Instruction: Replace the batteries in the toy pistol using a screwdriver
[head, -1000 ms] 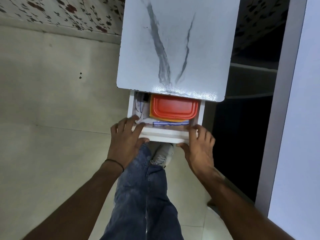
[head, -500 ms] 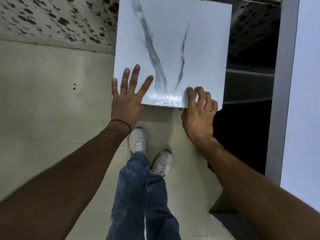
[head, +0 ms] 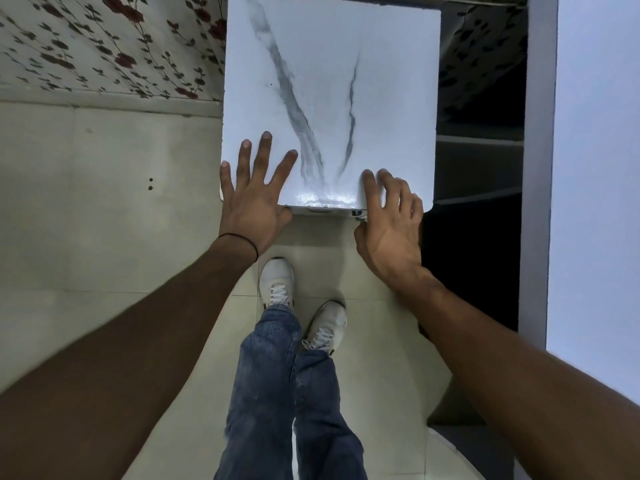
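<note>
Toy pistol, screwdriver and batteries are all out of sight, so where the pistol is cannot be told, and the task looks barely begun or at a fetching stage. Filling the upper middle of the frame is a white marble-patterned cabinet top (head: 346, 81) with nothing on it. The left hand (head: 254, 199) lies flat on its lower left corner, fingers straight and spread, holding nothing; a black band (head: 242, 239) circles that wrist. The right hand (head: 388, 220) sits at the front edge toward the lower right corner, fingers bent with their tips on the surface and the thumb below the edge; it carries no object, but whether it clasps the edge cannot be told. Between the hands, a thin white strip (head: 322, 211) shows under the edge, probably a drawer front, almost flush. Floral wallpaper (head: 104, 46) fills the upper left, a dark opening (head: 478, 168) lies to the right, and white shoes (head: 277, 282) stand on pale floor tiles (head: 104, 202) at bottom centre. Unscrewing, swapping cells and closing the cover all appear undone.
</note>
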